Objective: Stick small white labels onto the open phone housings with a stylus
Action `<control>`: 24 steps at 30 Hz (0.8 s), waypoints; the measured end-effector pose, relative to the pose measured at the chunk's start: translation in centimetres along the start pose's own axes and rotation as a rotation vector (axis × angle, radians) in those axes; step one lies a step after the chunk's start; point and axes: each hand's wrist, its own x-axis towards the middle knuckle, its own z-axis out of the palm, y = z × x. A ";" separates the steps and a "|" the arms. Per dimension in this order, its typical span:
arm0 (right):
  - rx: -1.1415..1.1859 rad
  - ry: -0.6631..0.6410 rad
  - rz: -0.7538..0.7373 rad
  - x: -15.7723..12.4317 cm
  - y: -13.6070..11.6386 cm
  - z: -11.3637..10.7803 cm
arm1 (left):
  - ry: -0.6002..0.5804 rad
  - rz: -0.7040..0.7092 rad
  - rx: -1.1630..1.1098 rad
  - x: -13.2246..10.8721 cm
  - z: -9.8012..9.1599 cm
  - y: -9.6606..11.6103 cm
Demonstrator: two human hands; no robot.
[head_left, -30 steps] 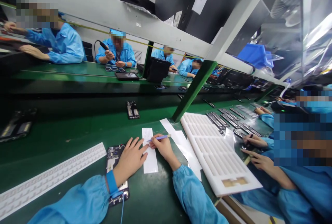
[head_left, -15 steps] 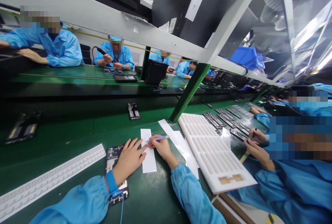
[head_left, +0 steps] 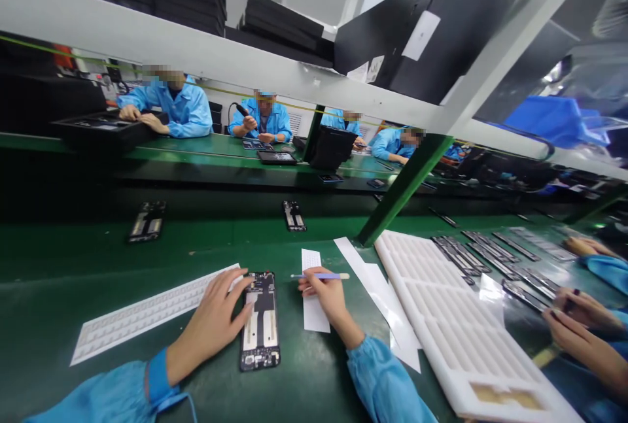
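Note:
My left hand (head_left: 214, 313) has its fingers apart, with the fingertips at the left edge of an opened phone (head_left: 261, 338). The phone lies with its inner parts facing up. A blue band circles my left wrist. In my right hand (head_left: 324, 295) is a thin lilac stick-like tool (head_left: 333, 276), its narrow tip pointing left toward the phone. Below that hand lies a small white label sheet (head_left: 315, 315) with printed rows at its top. A long white sheet of labels (head_left: 147, 318) runs behind my left hand, partly covered by it.
White paper strips (head_left: 377, 292) and a slotted white foam tray (head_left: 441, 318) lie to the right. Beyond are several phone frames (head_left: 490, 259) and a co-worker's hands (head_left: 579, 325). Two opened phones (head_left: 294, 216) lie farther back. A green post (head_left: 405, 191) rises from the bench.
My left hand has moved off the small label sheet to the phone's left side, uncovering the phone. My right hand has lifted the tool from the sheet's print. The view has turned left.

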 end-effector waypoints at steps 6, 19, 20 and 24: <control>-0.040 -0.190 0.108 -0.8 1.6 8.0 | -0.112 -0.033 0.092 -2.5 1.5 -2.2; -0.114 -0.148 0.125 -0.9 2.0 8.2 | -0.150 -0.033 0.072 -2.6 2.0 -1.8; -0.114 -0.147 0.127 -0.9 2.0 8.2 | -0.151 -0.030 0.074 -2.6 2.0 -1.8; -0.119 -0.148 0.128 -0.9 2.0 8.2 | -0.135 -0.030 0.068 -2.5 1.9 -1.7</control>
